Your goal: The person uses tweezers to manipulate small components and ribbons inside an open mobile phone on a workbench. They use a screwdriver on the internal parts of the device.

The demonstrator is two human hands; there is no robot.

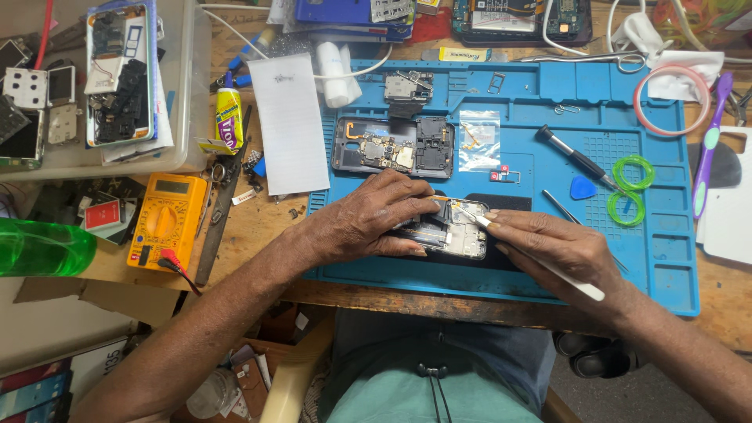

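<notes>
phone: opened phone [450, 231] lies flat on blue mat [666, 258], counter edge near
left hand [376, 219]: pressed over phone, pinning it
right hand [552, 247]: pinching white tool [540, 262], tip at phone
handling: light, stiff, fragile inside; hold by frame edges

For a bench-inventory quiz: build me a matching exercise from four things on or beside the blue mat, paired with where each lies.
Things:
1. opened phone
2. yellow multimeter
3. green rings
4. purple toothbrush

Places:
A. off the mat's right edge
B. on the right part of the mat
C. between the left hand and right hand
D. on the wooden bench, left of the mat

Pairs: 1-C, 2-D, 3-B, 4-A
</notes>
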